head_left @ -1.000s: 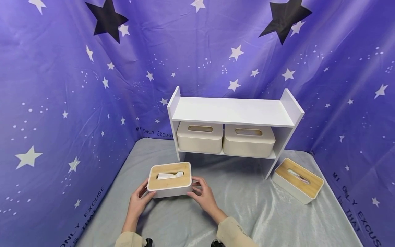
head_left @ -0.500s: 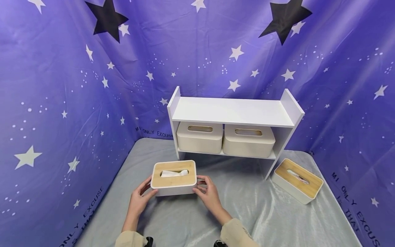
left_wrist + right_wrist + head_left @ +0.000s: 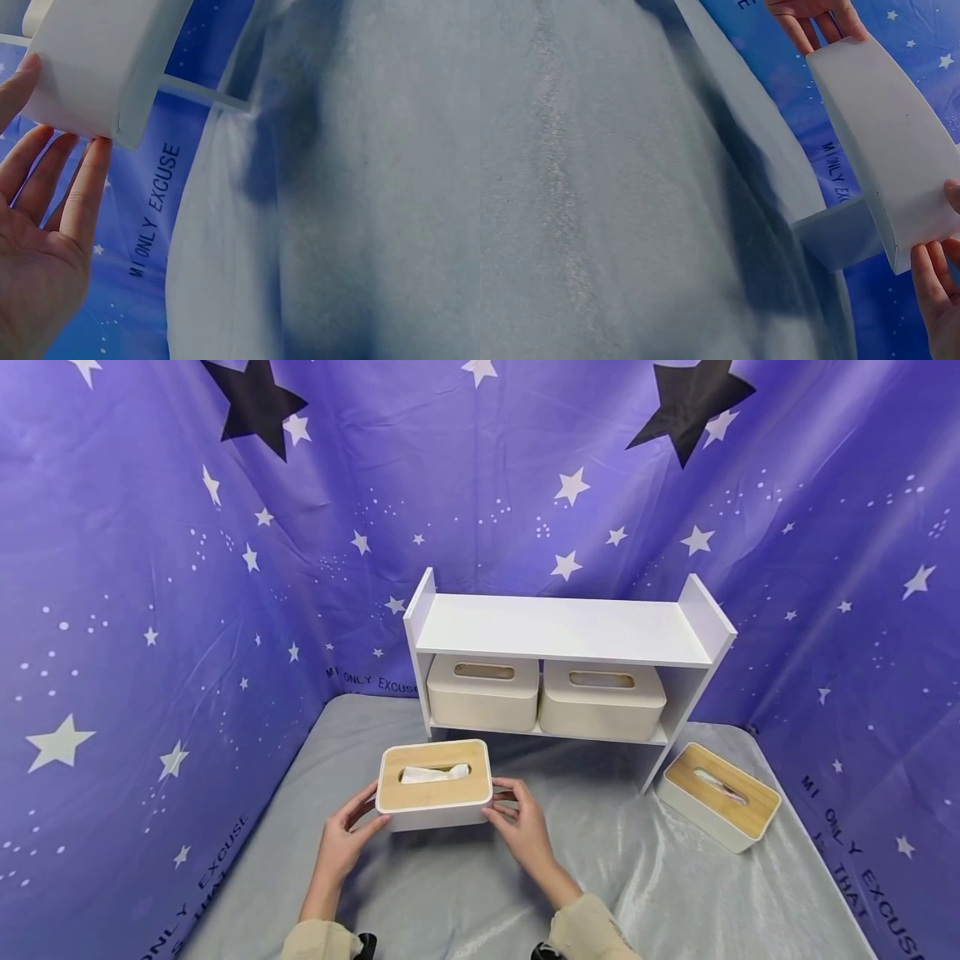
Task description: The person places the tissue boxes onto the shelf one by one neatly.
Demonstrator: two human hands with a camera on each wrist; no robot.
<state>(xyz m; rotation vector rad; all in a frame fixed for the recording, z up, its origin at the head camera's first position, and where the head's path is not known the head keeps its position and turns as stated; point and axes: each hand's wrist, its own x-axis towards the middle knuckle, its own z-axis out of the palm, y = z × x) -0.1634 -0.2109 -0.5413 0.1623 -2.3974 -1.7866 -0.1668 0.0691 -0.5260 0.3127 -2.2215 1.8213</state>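
Both hands hold a white tissue box [image 3: 431, 793] with a bamboo lid, in front of the shelf in the head view. White tissue pokes out of its slot. My left hand [image 3: 339, 845] grips the box's left end, thumb at the front and fingers behind. The opposite end is held by my right hand [image 3: 531, 842] in the same way. In the left wrist view, the box [image 3: 90, 67] is raised off the cloth, fingertips of the left hand [image 3: 49, 247] against its end. The right wrist view shows the box [image 3: 885, 127] between both hands.
A white two-tier shelf [image 3: 562, 631] stands at the back. Two cream tissue boxes, left [image 3: 483, 697] and right [image 3: 602, 706], fill its lower tier. Another bamboo-lidded tissue box [image 3: 718, 797] sits right of the shelf on grey cloth [image 3: 600, 852]. Purple star-printed curtain [image 3: 480, 510] surrounds the table.
Both hands have carried the held tissue box to the right and slightly toward the shelf. Their grip looks the same. The shelf and the other boxes have stayed in place.
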